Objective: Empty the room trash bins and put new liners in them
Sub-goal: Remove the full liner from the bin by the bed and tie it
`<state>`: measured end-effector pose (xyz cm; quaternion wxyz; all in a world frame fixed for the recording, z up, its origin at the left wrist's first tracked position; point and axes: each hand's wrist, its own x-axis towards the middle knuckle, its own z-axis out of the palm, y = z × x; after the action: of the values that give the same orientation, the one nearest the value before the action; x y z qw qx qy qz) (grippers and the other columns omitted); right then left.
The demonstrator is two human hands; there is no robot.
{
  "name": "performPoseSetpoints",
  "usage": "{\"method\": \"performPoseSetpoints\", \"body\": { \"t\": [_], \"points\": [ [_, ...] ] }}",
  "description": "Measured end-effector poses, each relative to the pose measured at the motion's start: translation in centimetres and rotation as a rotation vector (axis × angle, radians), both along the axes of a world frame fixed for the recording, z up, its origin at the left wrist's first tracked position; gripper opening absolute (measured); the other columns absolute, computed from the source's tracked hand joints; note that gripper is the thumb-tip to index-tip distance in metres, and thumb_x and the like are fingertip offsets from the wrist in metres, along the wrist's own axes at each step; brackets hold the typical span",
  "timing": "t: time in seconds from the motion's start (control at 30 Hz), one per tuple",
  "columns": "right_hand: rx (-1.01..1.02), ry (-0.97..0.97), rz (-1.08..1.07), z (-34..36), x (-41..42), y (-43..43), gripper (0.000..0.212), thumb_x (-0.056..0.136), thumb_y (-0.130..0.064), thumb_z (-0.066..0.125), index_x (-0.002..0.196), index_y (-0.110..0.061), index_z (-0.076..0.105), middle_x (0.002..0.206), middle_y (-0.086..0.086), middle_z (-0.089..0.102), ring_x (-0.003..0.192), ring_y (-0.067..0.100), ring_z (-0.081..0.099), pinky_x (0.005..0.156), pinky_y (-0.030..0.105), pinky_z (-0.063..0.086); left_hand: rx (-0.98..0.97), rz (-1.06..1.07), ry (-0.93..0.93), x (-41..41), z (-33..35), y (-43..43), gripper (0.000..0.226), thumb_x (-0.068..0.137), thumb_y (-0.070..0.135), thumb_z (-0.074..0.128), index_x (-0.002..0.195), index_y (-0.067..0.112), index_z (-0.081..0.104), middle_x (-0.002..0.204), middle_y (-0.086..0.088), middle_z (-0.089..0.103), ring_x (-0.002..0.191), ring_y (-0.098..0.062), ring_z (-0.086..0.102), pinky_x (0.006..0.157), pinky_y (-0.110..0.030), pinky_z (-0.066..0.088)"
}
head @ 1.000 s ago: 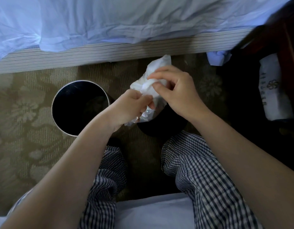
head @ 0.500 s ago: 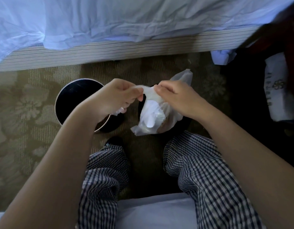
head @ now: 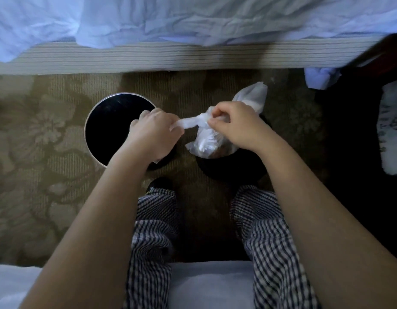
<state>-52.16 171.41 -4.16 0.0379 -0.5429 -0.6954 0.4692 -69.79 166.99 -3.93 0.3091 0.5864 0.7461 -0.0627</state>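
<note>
A translucent white trash bag (head: 207, 141) with rubbish inside hangs above a dark bin (head: 233, 168) between my feet. My left hand (head: 155, 132) grips one twisted end of the bag's neck. My right hand (head: 235, 126) pinches the neck at the knot, and another loose flap of the bag sticks up behind it. A second round black bin (head: 108, 128) with a pale rim stands on the carpet to the left, partly under my left hand; no liner shows in it.
A bed with a pale blue sheet (head: 170, 18) and a striped base (head: 148, 56) runs across the far side. Dark furniture (head: 360, 130) with a white printed bag (head: 391, 134) is at the right. Patterned carpet (head: 37, 175) lies to the left.
My hands have drawn apart, pulling the bag's twisted ends sideways. The left hand moved left over the black bin, and the bag's neck now looks tighter.
</note>
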Motion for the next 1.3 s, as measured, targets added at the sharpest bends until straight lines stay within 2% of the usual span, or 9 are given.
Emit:
{"method": "performPoseSetpoints", "body": {
  "t": [0.1,0.2,0.4,0.57,0.63,0.77,0.93,1.13,1.3],
  "points": [
    [0.019,0.043,-0.029,-0.6,-2.5,-0.1,0.014,0.094,-0.028,0.055,0.105,-0.022,0.06,0.082,-0.017,0.052,0.091,0.005,0.051,0.077,0.022,0.04,-0.058,0.141,-0.173,-0.1,-1.0,-1.3,0.024,0.092,0.03,0.051,0.074,0.015,0.053,0.078,-0.002,0.052,0.082,-0.024,0.054,0.07,-0.036,0.041],
    [-0.009,0.029,-0.002,-0.6,-4.4,-0.4,0.019,0.095,-0.027,0.054,0.11,-0.019,0.061,0.078,-0.017,0.047,0.09,0.006,0.05,0.079,0.025,0.045,-0.032,0.35,-0.428,-0.1,-0.7,-2.8,0.03,0.092,0.033,0.056,0.075,0.009,0.052,0.065,0.0,0.049,0.06,-0.015,0.047,0.055,-0.029,0.037],
    [-0.075,0.013,0.124,3.1,-7.1,-1.2,0.023,0.095,-0.022,0.053,0.117,-0.017,0.058,0.101,-0.006,0.054,0.096,0.014,0.057,0.081,0.032,0.051,0.114,0.601,-0.444,-2.2,2.9,-6.3,0.026,0.093,0.026,0.055,0.072,0.01,0.052,0.065,-0.001,0.049,0.061,-0.011,0.044,0.06,-0.032,0.035],
    [-0.114,-0.04,0.355,10.7,-9.8,-0.6,0.023,0.094,-0.021,0.052,0.116,-0.018,0.059,0.078,-0.015,0.046,0.081,0.009,0.051,0.069,0.027,0.046,0.098,0.611,-0.454,-4.3,10.2,-9.1,0.024,0.092,0.031,0.055,0.077,0.011,0.055,0.067,0.0,0.05,0.06,-0.008,0.043,0.056,-0.017,0.033],
    [-0.109,-0.037,0.467,14.8,-11.0,-0.3,0.024,0.094,-0.021,0.052,0.116,-0.018,0.06,0.082,-0.012,0.05,0.086,0.013,0.055,0.07,0.029,0.047,0.126,0.619,-0.415,-5.0,14.0,-10.0,0.026,0.092,0.032,0.054,0.081,0.009,0.057,0.068,-0.004,0.052,0.059,-0.007,0.043,0.055,-0.015,0.034],
    [-0.076,-0.007,0.616,23.4,-13.1,0.0,0.022,0.094,-0.02,0.054,0.114,-0.016,0.062,0.092,-0.008,0.053,0.092,0.015,0.057,0.076,0.028,0.046,0.28,0.733,-0.375,-5.5,22.6,-11.4,0.021,0.093,0.027,0.056,0.081,0.01,0.056,0.061,0.006,0.046,0.053,0.001,0.045,0.054,-0.01,0.037],
    [-0.041,-0.01,0.74,32.9,-15.6,-0.6,0.016,0.092,-0.018,0.055,0.105,-0.021,0.063,0.08,-0.014,0.054,0.072,0.0,0.05,0.057,0.017,0.04,0.393,0.917,-0.403,-5.3,31.8,-14.1,0.023,0.092,0.026,0.057,0.088,0.003,0.061,0.064,0.001,0.048,0.055,-0.002,0.042,0.054,-0.011,0.037],
    [0.04,0.033,0.888,42.2,-20.6,-3.8,0.019,0.092,-0.016,0.054,0.109,-0.018,0.063,0.086,-0.017,0.054,0.082,0.003,0.052,0.06,0.004,0.035,0.522,1.072,-0.394,-9.1,39.6,-18.5,0.014,0.091,0.027,0.059,0.087,0.015,0.065,0.068,0.009,0.058,0.062,0.003,0.051,0.057,-0.012,0.039],
    [0.111,0.091,0.97,48.7,-25.5,-7.4,0.028,0.093,-0.014,0.053,0.121,-0.015,0.059,0.106,-0.006,0.059,0.101,0.009,0.055,0.074,0.013,0.041,0.55,0.935,-0.335,-16.3,46.2,-22.6,0.016,0.089,0.028,0.062,0.083,0.013,0.065,0.073,0.003,0.062,0.064,0.002,0.052,0.058,-0.009,0.038]
  ]
}}
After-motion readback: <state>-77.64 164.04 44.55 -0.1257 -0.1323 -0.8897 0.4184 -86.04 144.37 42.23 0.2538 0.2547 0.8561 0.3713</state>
